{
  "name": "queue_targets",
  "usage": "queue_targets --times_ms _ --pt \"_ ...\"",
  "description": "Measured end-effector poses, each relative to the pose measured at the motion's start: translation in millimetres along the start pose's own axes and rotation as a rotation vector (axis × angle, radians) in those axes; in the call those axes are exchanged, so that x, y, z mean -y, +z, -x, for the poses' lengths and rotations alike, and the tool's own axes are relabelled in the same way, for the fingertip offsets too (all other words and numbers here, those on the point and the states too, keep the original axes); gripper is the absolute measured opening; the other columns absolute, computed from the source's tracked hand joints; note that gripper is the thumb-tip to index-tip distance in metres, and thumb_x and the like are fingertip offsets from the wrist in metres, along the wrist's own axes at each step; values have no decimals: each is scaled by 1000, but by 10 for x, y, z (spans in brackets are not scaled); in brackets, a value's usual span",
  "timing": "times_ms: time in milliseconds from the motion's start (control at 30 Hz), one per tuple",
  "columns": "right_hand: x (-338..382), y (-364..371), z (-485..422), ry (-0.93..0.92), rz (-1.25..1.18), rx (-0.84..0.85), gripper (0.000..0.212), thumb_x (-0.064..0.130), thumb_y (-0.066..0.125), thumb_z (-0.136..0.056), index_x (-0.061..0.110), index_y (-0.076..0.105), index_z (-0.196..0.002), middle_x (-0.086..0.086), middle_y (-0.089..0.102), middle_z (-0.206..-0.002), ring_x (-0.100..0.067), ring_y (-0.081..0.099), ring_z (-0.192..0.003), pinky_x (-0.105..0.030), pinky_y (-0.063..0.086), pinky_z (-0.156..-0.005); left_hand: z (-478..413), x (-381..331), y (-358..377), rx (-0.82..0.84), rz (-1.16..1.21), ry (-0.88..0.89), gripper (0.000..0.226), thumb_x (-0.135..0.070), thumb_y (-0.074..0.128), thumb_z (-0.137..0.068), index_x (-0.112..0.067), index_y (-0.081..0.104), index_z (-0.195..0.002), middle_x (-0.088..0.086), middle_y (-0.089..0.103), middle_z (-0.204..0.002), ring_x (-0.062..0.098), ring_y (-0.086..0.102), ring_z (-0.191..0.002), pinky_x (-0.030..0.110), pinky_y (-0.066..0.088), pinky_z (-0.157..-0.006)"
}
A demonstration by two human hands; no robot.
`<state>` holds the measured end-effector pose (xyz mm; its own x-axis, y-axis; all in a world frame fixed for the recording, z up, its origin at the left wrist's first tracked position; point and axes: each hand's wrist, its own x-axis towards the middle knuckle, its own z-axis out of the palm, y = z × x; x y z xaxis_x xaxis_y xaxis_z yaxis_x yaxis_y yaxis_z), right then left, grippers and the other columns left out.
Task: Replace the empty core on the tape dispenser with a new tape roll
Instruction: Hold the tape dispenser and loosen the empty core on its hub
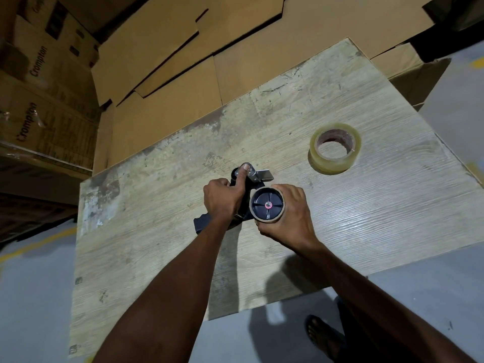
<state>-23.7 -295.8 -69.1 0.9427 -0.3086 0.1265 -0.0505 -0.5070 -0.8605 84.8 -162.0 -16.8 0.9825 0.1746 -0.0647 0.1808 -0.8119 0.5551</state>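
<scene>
A black tape dispenser (202, 223) lies on its side near the middle of the worn wooden table (392, 218). My left hand (224, 196) grips its frame, thumb stretched along the metal blade end (262, 174). The empty cardboard core (267, 220) sits around the black spool wheel (267, 204), facing up. My right hand (289, 214) wraps around the core from the right side. A new roll of clear tape (335, 152) lies flat on the table to the upper right, apart from both hands.
Flattened cardboard sheets (183, 74) lean behind the table, and stacked printed cartons (39, 100) stand at the left. The table's front edge runs over a grey floor (34, 297). A sandalled foot (320, 334) shows at the lower right.
</scene>
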Motion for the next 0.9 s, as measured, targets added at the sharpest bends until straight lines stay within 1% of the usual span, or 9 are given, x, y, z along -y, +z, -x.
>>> queue_targets --times_ms 67,133,200,400,500,600,667,833,900 --pt "26 51 70 75 54 -59 100 55 92 -47 14 56 -131 1 59 -127 -21 50 -120 -32 41 -103 4 -2 -3 2 2 -1 84 -91 58 -75 -15 29 -52 0 26 -47 21 28 -44 34 26 -49" --pt "78 95 134 167 120 -89 114 65 93 -37 15 55 -132 -1 59 -128 -24 47 -123 -37 37 -104 9 -6 -7 2 3 2 84 -90 59 -75 -15 28 -52 0 26 -47 20 27 -43 34 25 -49" --pt "101 132 151 213 187 -93 118 69 92 -33 18 55 -131 0 59 -127 -24 45 -124 -38 35 -102 7 -2 -6 6 2 13 84 -90 58 -75 -14 30 -52 2 27 -47 20 27 -43 33 24 -48" --pt "1 124 70 173 257 -78 90 67 84 -43 27 60 -120 7 59 -111 -20 48 -109 -36 35 -92 5 -2 -13 16 -16 19 85 -92 57 -75 -14 30 -52 2 27 -47 23 30 -43 33 24 -48" --pt "-24 107 61 118 215 -67 82 64 82 -46 27 61 -117 8 57 -106 -19 48 -105 -33 35 -90 11 -8 -19 17 -35 33 85 -91 57 -76 -15 29 -52 1 26 -47 23 31 -44 33 25 -48" --pt "-38 83 74 8 97 -85 82 52 86 -48 18 62 -119 3 59 -106 -23 53 -103 -36 41 -91 -2 11 -34 18 -38 43 84 -90 58 -76 -16 27 -52 1 25 -47 22 29 -43 32 24 -48" --pt "-26 80 86 -16 58 -110 83 46 87 -48 15 62 -121 1 59 -107 -24 52 -103 -36 42 -91 -20 22 -49 10 -30 36 84 -91 58 -76 -16 27 -52 3 26 -48 23 28 -43 34 25 -48" --pt "-43 78 77 9 60 -57 82 49 87 -54 17 59 -124 4 61 -114 -22 55 -111 -35 41 -99 -11 10 -15 10 -14 23 85 -93 55 -75 -14 32 -53 4 29 -48 22 29 -42 32 25 -48" --pt "-25 -11 68 21 43 -3 85 55 88 -55 20 58 -126 5 60 -117 -20 53 -113 -33 41 -99 -3 15 7 7 -21 12 86 -93 55 -74 -13 34 -53 4 31 -48 22 31 -42 33 26 -48"
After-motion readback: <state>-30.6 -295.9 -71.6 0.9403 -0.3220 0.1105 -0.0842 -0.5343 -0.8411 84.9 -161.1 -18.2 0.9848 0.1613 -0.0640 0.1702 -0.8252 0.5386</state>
